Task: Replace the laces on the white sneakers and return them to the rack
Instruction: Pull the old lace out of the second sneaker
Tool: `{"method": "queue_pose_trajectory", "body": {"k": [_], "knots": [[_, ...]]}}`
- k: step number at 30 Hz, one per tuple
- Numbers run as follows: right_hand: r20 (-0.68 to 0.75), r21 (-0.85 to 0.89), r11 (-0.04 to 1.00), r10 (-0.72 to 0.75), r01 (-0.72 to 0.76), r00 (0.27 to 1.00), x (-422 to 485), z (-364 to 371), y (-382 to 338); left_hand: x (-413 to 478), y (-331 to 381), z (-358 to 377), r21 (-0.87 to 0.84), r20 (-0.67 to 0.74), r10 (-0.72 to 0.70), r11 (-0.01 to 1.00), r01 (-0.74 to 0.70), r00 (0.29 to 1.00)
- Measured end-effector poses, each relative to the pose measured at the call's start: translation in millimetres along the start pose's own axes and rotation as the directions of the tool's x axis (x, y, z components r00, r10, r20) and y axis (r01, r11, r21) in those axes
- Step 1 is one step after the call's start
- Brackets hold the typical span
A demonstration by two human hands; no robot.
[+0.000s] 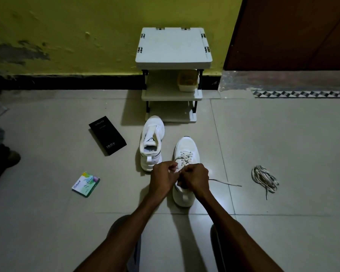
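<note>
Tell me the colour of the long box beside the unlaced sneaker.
The long box is black with pale lettering, clearest in the head view.

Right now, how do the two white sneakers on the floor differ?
The left sneaker has no lace, tongue exposed; the right sneaker is laced. The left sneaker stands untouched, nearer the rack; the right sneaker has the left hand and right hand pinching its lace. Both are white and upright.

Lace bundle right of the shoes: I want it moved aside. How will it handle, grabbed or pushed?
The lace bundle probably flops and unravels when lifted: its coils lie loose, one end trailing. Thin cord, so likely light. Pushed, it would probably spread, not slide.
</note>
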State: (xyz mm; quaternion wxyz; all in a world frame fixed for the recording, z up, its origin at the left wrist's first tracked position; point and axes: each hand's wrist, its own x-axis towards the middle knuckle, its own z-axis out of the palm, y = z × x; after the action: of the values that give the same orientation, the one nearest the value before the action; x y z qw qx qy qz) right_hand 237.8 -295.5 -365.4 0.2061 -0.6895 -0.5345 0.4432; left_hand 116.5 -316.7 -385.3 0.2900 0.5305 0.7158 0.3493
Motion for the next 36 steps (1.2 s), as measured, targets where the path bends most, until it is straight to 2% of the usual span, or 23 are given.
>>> {"method": "queue_pose_trajectory", "body": {"k": [2,7,13,15,17,20,23,25,26,28,29,31,33,35,36], "knots": [[-0.02,-0.047,0.999,-0.016,0.015,1.0,0.5,1.3,-1.0,-2.8,2.8,1.5,0.0,-0.016,0.01,1.0,-0.01,1.0],[-0.039,-0.316,0.948,-0.048,0.033,0.998,3.7,5.1,-4.2,-1.2,1.8,-0.4,0.061,0.015,0.042,0.997,-0.043,0.999],[0.08,-0.592,0.795,-0.103,0.131,0.991,6.0,-3.7,-2.9,-1.4,-0.2,-2.5,0.119,0.058,0.101,0.987,-0.107,0.993],[0.106,-0.604,0.791,-0.044,0.099,0.993,7.0,-8.1,1.3,-1.6,-2.0,-1.1,0.124,0.053,0.112,0.985,-0.117,0.992],[0.156,-0.501,0.865,0.062,0.025,0.986,5.5,-20.7,-3.3,0.3,-3.7,-1.4,0.169,0.063,0.082,0.981,-0.092,0.995],[0.258,-0.099,0.992,0.1,-0.077,0.961,-2.9,-51.4,-32.9,7.1,-6.5,-4.2,0.133,0.076,0.082,0.987,-0.092,0.994],[0.362,0.309,0.951,-0.091,-0.027,0.928,-20.3,-88.8,-77.3,11.7,1.6,-13.4,0.036,-0.087,0.124,0.992,-0.122,0.988],[0.279,0.568,0.822,-0.247,0.048,0.928,-24.9,-105.7,-98.9,18.3,11.1,-21.4,-0.105,-0.246,0.023,0.993,-0.051,0.969],[0.156,0.67,0.734,-0.282,0.108,0.947,-24.1,-110.9,-106.1,23.4,11.4,-23.4,-0.167,-0.283,-0.047,0.986,-0.001,0.958],[-0.198,0.748,0.593,-0.229,0.298,0.953,-18.0,-117.6,-113.2,32.2,10.4,-25.7,-0.23,-0.211,-0.15,0.968,0.1,0.966],[-0.358,0.719,0.581,-0.16,0.381,0.92,-14.3,-118.2,-113.0,35.3,8.3,-24.8,-0.242,-0.115,-0.157,0.962,0.126,0.981],[-0.543,0.615,0.658,-0.044,0.434,0.838,-1.9,-110.8,-102.4,34.4,7.1,-20.7,-0.15,0.099,-0.09,0.983,0.104,0.991],[-0.586,0.532,0.767,0.027,0.359,0.81,8.4,-96.3,-81.0,24.7,11.6,-11.5,0.009,0.205,0.008,1.0,-0.01,0.979],[-0.494,0.352,0.926,0.062,0.135,0.867,18.8,-81.4,-51.5,15.7,13.8,-1.2,0.118,0.225,0.1,0.985,-0.129,0.969],[-0.381,0.196,0.981,0.079,-0.003,0.921,20.9,-74.3,-38.0,12.7,14.3,2.6,0.171,0.228,0.147,0.967,-0.188,0.963]]}}
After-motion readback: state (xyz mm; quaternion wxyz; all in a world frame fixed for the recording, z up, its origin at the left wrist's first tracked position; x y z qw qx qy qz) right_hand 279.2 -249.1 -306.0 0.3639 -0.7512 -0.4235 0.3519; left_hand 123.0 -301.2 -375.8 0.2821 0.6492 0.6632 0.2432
